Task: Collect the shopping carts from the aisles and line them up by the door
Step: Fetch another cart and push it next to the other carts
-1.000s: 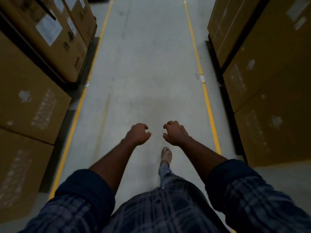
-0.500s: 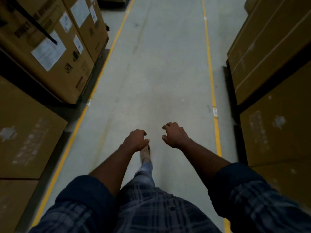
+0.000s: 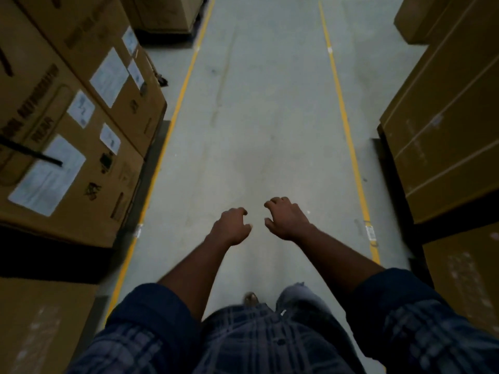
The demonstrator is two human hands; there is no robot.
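Dim aisle, grey floor (image 3: 259, 109), boxes (image 3: 442, 147) both sides.

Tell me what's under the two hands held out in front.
Only bare concrete floor lies under the left hand and right hand; both are curled and empty. No cart is in view. A foot is mostly hidden by the plaid shirt.

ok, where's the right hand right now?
Head view: the right hand hangs empty over the bare aisle floor, just right of the left hand, inside the right yellow line.
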